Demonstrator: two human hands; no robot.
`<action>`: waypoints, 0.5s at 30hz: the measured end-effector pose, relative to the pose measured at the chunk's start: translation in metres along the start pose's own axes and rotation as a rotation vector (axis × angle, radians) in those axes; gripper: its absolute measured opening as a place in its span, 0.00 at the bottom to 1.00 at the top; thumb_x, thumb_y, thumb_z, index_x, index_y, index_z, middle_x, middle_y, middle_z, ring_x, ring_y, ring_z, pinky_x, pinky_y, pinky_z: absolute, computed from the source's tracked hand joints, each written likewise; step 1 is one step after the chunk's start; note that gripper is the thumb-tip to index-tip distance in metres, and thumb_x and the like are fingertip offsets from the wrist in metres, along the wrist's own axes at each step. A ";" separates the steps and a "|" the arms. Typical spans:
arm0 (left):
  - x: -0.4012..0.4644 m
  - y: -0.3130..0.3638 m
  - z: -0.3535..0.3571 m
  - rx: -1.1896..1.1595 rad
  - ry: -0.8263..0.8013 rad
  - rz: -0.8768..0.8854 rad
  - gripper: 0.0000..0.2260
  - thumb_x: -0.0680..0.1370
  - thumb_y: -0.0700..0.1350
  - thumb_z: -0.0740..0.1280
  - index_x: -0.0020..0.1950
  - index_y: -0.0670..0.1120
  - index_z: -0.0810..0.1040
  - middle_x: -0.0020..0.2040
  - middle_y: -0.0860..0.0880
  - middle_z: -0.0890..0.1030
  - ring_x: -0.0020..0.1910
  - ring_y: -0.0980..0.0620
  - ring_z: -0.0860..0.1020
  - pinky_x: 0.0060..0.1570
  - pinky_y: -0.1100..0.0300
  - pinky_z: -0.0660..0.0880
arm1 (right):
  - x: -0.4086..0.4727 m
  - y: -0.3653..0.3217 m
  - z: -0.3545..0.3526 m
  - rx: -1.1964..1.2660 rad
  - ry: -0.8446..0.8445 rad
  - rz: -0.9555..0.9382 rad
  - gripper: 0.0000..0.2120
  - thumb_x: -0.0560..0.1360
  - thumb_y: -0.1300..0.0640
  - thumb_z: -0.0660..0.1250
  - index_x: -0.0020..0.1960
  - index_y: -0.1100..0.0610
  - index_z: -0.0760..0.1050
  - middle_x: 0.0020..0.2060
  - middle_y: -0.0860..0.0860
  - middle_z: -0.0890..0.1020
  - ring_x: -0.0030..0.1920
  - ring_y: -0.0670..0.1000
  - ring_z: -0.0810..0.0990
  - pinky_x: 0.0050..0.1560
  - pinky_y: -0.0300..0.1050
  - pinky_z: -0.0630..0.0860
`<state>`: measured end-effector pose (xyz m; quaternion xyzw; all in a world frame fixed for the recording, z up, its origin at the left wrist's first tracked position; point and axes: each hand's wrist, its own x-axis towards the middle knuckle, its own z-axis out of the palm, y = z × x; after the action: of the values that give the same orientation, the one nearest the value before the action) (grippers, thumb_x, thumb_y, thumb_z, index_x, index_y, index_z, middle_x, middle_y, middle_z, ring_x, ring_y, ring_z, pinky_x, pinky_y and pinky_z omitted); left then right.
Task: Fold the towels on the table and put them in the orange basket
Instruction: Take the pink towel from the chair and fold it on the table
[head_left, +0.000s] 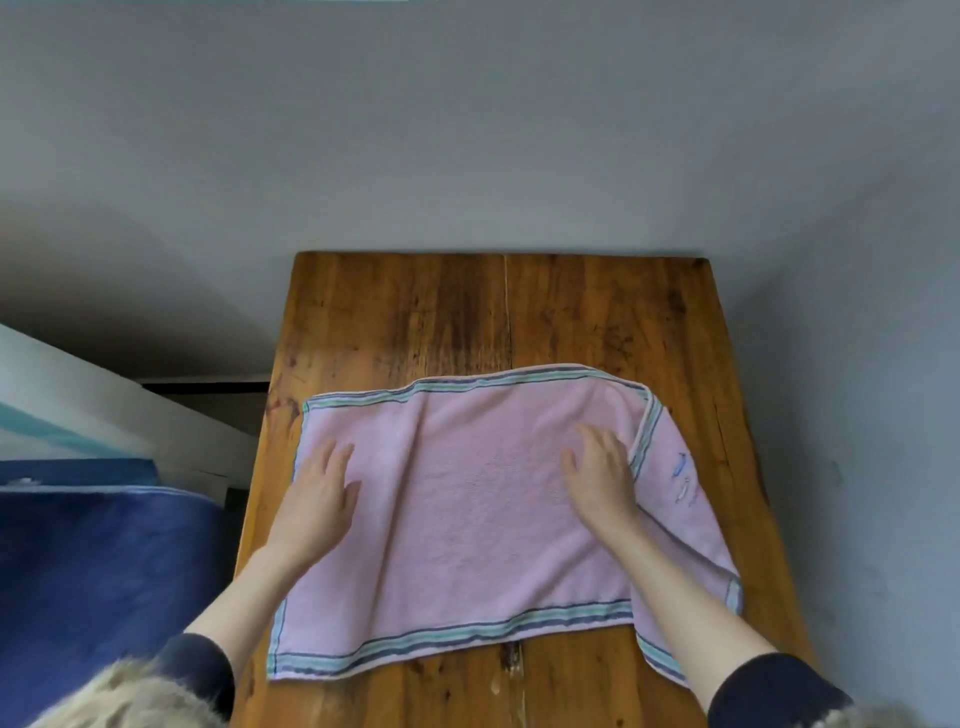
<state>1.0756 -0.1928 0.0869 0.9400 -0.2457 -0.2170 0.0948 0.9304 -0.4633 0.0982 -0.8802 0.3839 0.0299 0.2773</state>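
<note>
A pink towel (467, 519) with green and blue striped borders lies folded over on the wooden table (467, 312). Its upper layer is shifted left, so a strip of the lower layer with small blue embroidery shows at the right. My left hand (319, 499) rests flat on the towel's left part, fingers apart. My right hand (600, 470) presses flat on the right part, close to the upper layer's striped edge. Neither hand grips the cloth. No orange basket is in view.
The table's far end meets a grey wall (467, 130). Left of the table there is a blue fabric surface (93, 571) and a white ledge (104, 400). A light furry trim (119, 696) shows at the bottom edge.
</note>
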 end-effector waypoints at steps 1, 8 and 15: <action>-0.004 -0.007 0.010 0.016 0.021 0.012 0.23 0.78 0.42 0.64 0.71 0.37 0.65 0.71 0.37 0.65 0.67 0.37 0.68 0.62 0.45 0.69 | -0.008 -0.007 0.017 -0.026 -0.009 -0.046 0.20 0.78 0.57 0.61 0.69 0.62 0.67 0.67 0.60 0.70 0.69 0.59 0.65 0.68 0.49 0.61; 0.007 -0.037 0.054 0.129 0.076 0.199 0.31 0.79 0.59 0.42 0.73 0.40 0.62 0.74 0.37 0.60 0.73 0.40 0.51 0.70 0.41 0.55 | -0.042 -0.050 0.118 -0.255 -0.069 -0.218 0.27 0.75 0.48 0.65 0.71 0.55 0.66 0.73 0.57 0.62 0.74 0.59 0.59 0.70 0.64 0.53; 0.031 -0.094 0.045 0.276 0.080 0.178 0.29 0.79 0.58 0.42 0.76 0.45 0.55 0.77 0.44 0.54 0.76 0.46 0.49 0.73 0.43 0.46 | -0.050 -0.050 0.155 -0.412 0.049 -0.226 0.27 0.76 0.44 0.55 0.71 0.56 0.66 0.72 0.58 0.65 0.72 0.61 0.62 0.68 0.68 0.56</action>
<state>1.1192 -0.1312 0.0090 0.9264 -0.3516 -0.1343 -0.0065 0.9543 -0.3237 0.0038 -0.9561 0.2752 0.0551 0.0842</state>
